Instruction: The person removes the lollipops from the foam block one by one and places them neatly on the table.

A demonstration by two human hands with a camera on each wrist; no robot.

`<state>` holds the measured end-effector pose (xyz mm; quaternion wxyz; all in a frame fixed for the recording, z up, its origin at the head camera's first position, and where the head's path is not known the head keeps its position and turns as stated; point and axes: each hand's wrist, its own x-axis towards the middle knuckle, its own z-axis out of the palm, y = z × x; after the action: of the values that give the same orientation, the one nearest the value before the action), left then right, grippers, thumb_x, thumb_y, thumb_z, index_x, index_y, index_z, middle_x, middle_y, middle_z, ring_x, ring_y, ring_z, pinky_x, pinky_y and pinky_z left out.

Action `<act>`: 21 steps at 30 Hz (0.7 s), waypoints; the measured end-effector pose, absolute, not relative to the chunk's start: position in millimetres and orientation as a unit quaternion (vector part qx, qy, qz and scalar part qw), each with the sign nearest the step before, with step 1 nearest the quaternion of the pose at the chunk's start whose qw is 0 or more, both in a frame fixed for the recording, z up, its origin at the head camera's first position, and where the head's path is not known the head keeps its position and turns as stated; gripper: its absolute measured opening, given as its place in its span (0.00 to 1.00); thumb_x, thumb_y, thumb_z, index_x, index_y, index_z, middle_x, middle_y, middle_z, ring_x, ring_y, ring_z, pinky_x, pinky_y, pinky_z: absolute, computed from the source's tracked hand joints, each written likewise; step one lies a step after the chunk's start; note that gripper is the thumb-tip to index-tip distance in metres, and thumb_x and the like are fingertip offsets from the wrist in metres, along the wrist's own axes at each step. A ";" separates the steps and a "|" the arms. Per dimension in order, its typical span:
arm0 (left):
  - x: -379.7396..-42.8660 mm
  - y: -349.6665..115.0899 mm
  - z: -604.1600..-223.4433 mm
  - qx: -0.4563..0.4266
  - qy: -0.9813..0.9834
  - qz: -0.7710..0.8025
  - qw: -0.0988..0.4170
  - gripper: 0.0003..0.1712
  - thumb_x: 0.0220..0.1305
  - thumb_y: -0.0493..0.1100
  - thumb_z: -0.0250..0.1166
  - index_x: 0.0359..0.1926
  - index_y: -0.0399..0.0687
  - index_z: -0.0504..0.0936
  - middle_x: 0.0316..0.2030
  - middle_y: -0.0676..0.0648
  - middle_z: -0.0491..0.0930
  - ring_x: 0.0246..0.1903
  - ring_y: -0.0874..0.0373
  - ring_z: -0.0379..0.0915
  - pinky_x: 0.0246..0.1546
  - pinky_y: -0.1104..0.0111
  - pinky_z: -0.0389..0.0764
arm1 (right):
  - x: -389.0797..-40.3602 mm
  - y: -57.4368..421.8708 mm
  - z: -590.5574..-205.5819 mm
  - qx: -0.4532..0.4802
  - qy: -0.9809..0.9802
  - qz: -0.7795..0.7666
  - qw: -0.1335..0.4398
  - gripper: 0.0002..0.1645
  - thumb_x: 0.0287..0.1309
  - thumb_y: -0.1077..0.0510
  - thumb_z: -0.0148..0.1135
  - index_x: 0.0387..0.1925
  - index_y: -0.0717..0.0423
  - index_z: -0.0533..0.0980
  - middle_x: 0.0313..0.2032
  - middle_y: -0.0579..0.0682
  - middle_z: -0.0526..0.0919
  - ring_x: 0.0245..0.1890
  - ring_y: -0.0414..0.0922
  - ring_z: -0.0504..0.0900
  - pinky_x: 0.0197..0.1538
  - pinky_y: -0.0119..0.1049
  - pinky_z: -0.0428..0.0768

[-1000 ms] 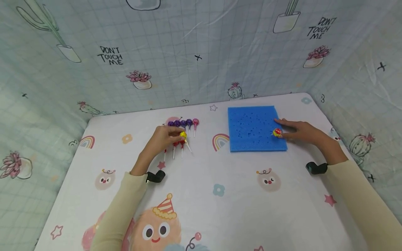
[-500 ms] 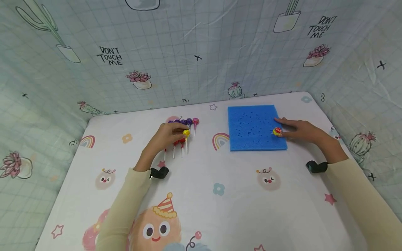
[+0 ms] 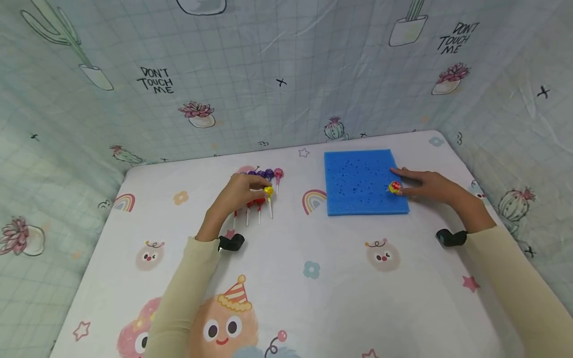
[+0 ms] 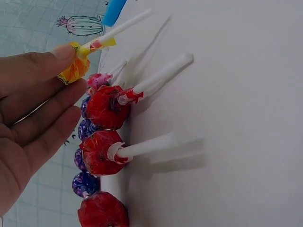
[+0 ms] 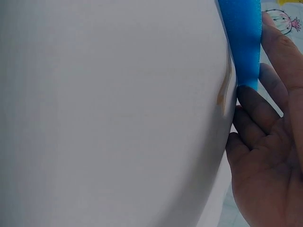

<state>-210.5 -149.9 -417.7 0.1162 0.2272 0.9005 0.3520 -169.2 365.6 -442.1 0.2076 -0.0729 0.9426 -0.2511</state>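
Note:
My left hand (image 3: 239,193) pinches a yellow-wrapped lollipop (image 4: 75,66) by its head, its white stick pointing away from the fingers. Beneath and beside that hand lie red lollipops (image 4: 108,108), with purple lollipops (image 4: 86,183) behind them and a pink lollipop (image 3: 278,173) at the row's right end. Across the table, my right hand (image 3: 429,186) rests with spread fingers on the right edge of a blue foam board (image 3: 340,204) dotted with small holes. By its thumb, a red-and-yellow lollipop (image 3: 395,188) is at the board's right side; its stick is mostly hidden.
The white table (image 3: 286,298) carries printed cartoon figures, stars and rainbows. A patterned cloth (image 3: 250,59) rises behind it and at both sides. Black wrist-camera mounts (image 3: 231,242) sit at both cuffs.
My left hand has moved slightly right and away from me with the yellow lollipop, whose stick has turned from slanting to nearly straight toward me. The right hand stays in place.

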 end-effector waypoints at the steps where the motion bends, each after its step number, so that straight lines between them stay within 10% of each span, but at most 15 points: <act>1: -210.7 -149.4 -417.4 0.223 0.901 0.352 0.119 0.12 0.64 0.40 0.72 0.49 0.48 0.90 0.46 0.46 0.88 0.50 0.50 0.83 0.55 0.54 0.82 | -168.9 365.4 -442.4 -0.074 0.943 -0.252 0.206 0.50 0.65 0.36 0.64 0.79 0.48 0.55 0.76 0.69 0.50 0.75 0.74 0.45 0.68 0.76 0.49; 21: -221.1 -145.1 -415.4 0.218 0.894 0.355 0.163 0.12 0.65 0.37 0.71 0.50 0.45 0.89 0.47 0.46 0.88 0.43 0.53 0.81 0.46 0.62 0.83 | -166.6 364.9 -440.2 -0.077 0.944 -0.249 0.203 0.49 0.66 0.37 0.64 0.79 0.49 0.55 0.76 0.69 0.51 0.74 0.74 0.45 0.68 0.77 0.49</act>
<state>-221.1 -145.1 -415.4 0.1626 0.2182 0.8945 0.3547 -166.6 364.9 -440.2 0.2026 -0.0769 0.9438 -0.2495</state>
